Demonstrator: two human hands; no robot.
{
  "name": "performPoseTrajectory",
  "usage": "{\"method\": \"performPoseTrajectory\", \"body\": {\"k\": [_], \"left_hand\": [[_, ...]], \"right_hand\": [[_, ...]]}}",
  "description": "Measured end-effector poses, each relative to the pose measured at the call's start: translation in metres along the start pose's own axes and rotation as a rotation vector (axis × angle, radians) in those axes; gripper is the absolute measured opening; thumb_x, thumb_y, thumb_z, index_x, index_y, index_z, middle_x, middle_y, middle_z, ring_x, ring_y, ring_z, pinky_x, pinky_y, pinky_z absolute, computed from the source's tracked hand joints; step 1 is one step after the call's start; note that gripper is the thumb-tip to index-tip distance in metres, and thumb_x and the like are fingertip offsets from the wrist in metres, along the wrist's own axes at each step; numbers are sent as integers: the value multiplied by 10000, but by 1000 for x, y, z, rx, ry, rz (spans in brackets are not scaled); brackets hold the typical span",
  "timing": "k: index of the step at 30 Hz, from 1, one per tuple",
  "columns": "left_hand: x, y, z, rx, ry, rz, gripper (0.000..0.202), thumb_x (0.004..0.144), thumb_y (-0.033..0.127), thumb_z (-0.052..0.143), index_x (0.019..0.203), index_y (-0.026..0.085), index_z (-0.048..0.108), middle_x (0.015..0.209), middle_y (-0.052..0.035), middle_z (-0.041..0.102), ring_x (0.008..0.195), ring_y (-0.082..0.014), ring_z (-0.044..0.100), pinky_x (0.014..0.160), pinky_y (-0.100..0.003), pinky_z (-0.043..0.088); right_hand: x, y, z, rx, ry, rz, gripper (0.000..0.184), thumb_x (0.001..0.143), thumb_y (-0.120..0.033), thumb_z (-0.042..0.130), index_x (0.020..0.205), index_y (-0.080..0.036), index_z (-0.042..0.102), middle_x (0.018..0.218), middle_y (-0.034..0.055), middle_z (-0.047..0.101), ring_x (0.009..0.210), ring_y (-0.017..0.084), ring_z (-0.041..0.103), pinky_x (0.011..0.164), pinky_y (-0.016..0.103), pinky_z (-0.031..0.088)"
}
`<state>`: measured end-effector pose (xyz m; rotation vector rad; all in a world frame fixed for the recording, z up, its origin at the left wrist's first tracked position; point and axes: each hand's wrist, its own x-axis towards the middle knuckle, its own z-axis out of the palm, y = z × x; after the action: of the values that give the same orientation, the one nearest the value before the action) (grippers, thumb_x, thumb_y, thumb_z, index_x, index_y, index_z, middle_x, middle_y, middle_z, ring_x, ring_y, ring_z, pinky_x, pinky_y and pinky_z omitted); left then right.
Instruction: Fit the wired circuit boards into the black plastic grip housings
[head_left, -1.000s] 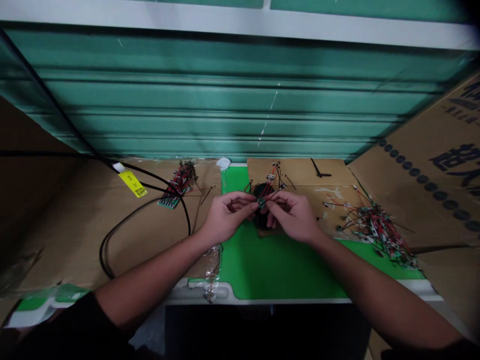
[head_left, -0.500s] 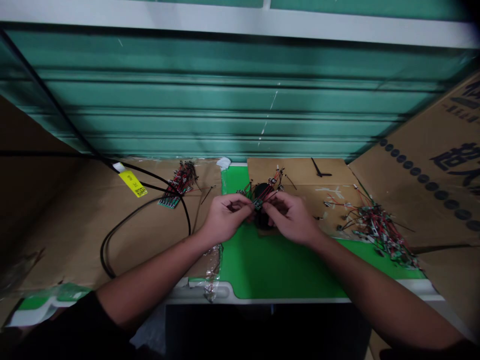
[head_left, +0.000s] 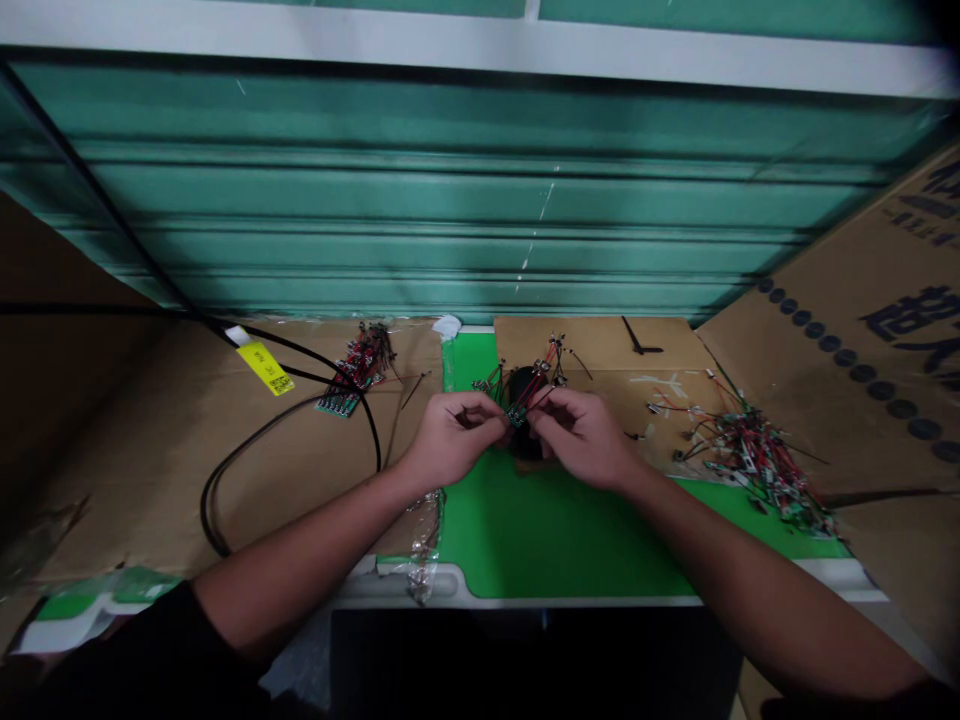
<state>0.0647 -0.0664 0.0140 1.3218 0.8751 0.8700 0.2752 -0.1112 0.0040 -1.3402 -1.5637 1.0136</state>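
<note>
Between my left hand [head_left: 457, 436] and my right hand [head_left: 581, 438] is a small green circuit board [head_left: 516, 415] with red and black wires. Both hands pinch it at the fingertips, though my fingers hide how it is gripped. Behind the hands, a round black object [head_left: 523, 440] sits on a green cutting mat [head_left: 555, 530], partly hidden. A tangle of wired boards [head_left: 536, 378] lies on top of it and runs up from the board.
A heap of wired boards [head_left: 757, 462] lies on cardboard at the right. Another bundle [head_left: 365, 358] and a strip of green boards [head_left: 337, 403] lie at the left, near a looped black cable [head_left: 292, 430] and a yellow tag [head_left: 265, 368]. A green shutter [head_left: 480, 200] stands behind.
The small board has shifted slightly left and toward me. My fingers have moved a little with it, and more of the wire tangle shows above my hands.
</note>
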Motion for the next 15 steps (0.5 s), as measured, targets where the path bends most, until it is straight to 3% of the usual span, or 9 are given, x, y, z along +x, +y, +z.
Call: {"method": "performPoseTrajectory", "body": {"k": [7, 15], "left_hand": [[-3, 1, 3, 25, 1, 53, 166, 729, 301, 836, 708, 167, 741, 639, -31, 724, 567, -128, 600, 546, -226, 435], [-9, 4, 7, 90, 45, 159, 145, 769, 280, 758, 687, 179, 694, 622, -3, 660, 576, -118, 554, 555, -227, 411]], "right_hand": [[-1, -9, 7, 228, -68, 82, 186, 974, -380, 662, 889, -214, 665, 610, -22, 686, 521, 150, 663, 517, 242, 513], [-4, -16, 17, 374, -31, 121, 273, 933, -458, 724, 849, -223, 613, 605, -19, 691, 512, 149, 674, 504, 247, 554]]}}
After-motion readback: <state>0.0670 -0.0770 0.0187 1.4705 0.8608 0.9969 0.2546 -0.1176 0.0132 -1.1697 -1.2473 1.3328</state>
